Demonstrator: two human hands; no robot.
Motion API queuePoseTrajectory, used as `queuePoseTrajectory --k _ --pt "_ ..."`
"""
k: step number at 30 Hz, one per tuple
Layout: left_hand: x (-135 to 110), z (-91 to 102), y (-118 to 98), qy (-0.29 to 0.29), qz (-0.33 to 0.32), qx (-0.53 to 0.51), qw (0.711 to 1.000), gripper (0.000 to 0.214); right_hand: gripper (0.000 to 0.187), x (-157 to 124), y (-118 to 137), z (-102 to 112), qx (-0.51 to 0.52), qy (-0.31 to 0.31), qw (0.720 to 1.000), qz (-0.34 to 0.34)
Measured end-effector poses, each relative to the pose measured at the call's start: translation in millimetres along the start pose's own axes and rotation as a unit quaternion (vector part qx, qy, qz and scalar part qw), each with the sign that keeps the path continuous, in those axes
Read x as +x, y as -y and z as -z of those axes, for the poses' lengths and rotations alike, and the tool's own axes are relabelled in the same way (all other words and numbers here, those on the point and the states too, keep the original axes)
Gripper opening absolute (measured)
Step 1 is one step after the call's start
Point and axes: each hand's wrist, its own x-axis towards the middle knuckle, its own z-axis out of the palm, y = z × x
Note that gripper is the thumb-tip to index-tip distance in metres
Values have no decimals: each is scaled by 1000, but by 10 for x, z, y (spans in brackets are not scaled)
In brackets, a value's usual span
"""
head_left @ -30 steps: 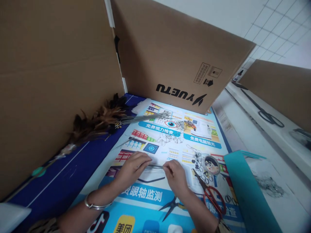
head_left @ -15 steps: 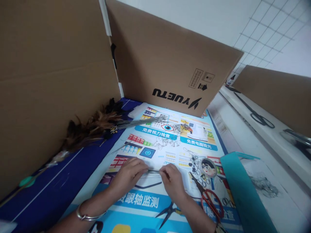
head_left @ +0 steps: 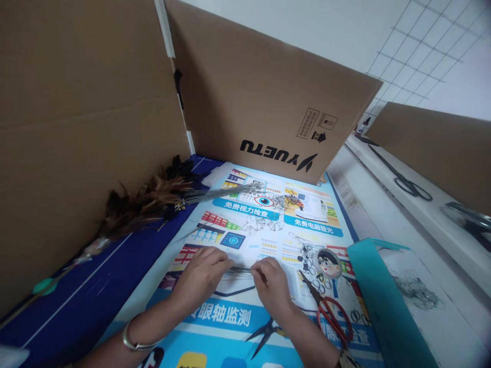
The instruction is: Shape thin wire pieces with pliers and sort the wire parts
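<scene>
Between my two hands runs a small bundle of thin grey wires [head_left: 242,269]. My left hand [head_left: 205,271], with a bangle on its wrist, pinches one end. At the other end, the fingertips of my right hand [head_left: 272,282] are closed on the same wires. Below the right hand lie dark-jawed pliers [head_left: 264,335], partly hidden by the forearm. Red-handled scissors [head_left: 330,312] rest right of that forearm. Beyond the hands, bent wire pieces [head_left: 264,224] are scattered, and a longer bundle of straight wires [head_left: 226,193] lies farther back.
A feather duster [head_left: 146,199] lies along the left cardboard wall [head_left: 84,117]. Another cardboard panel [head_left: 268,97] stands at the back. Small dark rings [head_left: 318,283] lie near the scissors. At right, a teal-edged box [head_left: 383,301] holds tangled wire [head_left: 416,292]; more scissors [head_left: 410,186] lie on a ledge.
Both hands stay almost in place with the wires pinched between them. The left hand has shifted very slightly.
</scene>
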Motion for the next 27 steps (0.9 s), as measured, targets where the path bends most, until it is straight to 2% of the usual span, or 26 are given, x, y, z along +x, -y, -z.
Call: queuePoseTrajectory --k 6,11,22,27 --pt "-6 -49 18 -8 -17 -3 1000 23 17 -16 -5 -28 -88 -26 994 59" --pt "5 -15 -6 1 -22 5 1000 23 19 -43 2 -50 -163 -28 982 90" --pt "68 54 -157 -2 -63 72 995 18 21 -39 64 23 -249 -45 962 105" --pt "113 138 -306 10 -70 105 992 11 19 -16 172 132 -271 -15 959 81"
